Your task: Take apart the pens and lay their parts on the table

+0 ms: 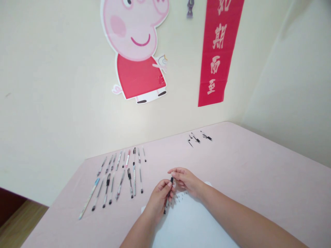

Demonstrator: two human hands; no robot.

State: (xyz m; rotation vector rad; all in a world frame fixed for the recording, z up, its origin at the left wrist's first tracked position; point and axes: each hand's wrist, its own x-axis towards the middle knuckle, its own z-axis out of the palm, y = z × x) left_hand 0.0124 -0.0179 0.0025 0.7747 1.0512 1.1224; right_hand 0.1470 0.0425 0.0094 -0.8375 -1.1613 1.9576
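Observation:
Over the top edge of a white sheet of paper (192,224), my left hand (157,198) grips a slim pen (167,202) with a black upper end. The pen slants, its lower end down by the paper. My right hand (187,179) meets it from the other side, thumb and fingertip pinched at the pen's upper tip. A small pale bit shows there, too small to name. Several tiny dark marks or pieces (181,197) lie on the paper below my right hand; I cannot tell which. My left fingers cover the middle of the pen.
Two rows of pens (119,184) lie on the pink tabletop (248,193) to the left. Black pen parts (198,137) sit near the back edge. The wall behind carries a cartoon pig cutout (141,75) and a red banner (217,69).

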